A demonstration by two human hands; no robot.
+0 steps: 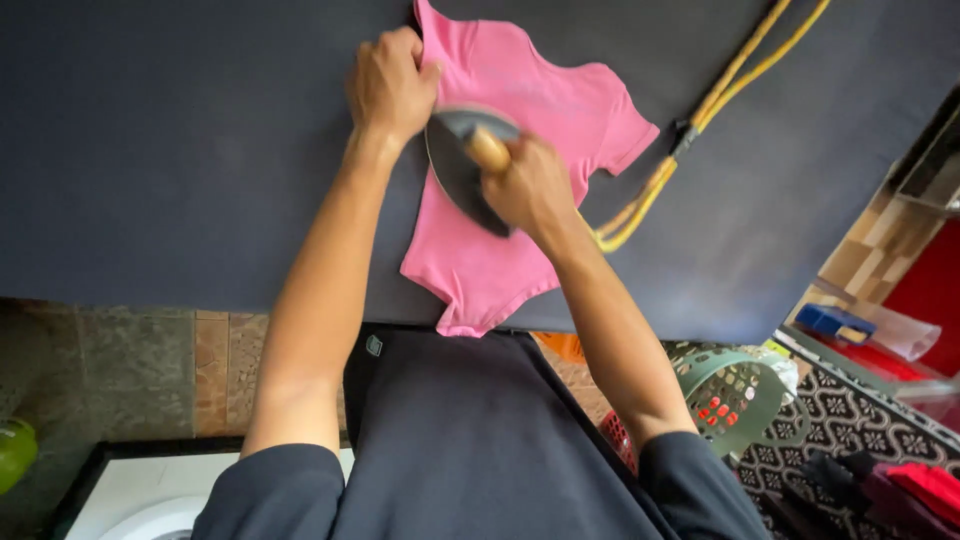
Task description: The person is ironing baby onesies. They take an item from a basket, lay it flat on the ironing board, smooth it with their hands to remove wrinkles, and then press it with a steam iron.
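Right hand clenched on the iron mid-frame, left hand pinning the pink baby shirt flat on the dark desk, fingers risk a burn if it slides closer.

Pink baby bodysuit lies flat on dark ironing surface, bottom hem hanging just over the near edge. Right hand grips wooden handle of a dark iron, sole on the bodysuit's middle. Left hand presses the bodysuit's upper left edge, just beside the iron. Yellow cord runs right of the bodysuit, near its sleeve. Green basket sits below-right of the bodysuit, off the surface.
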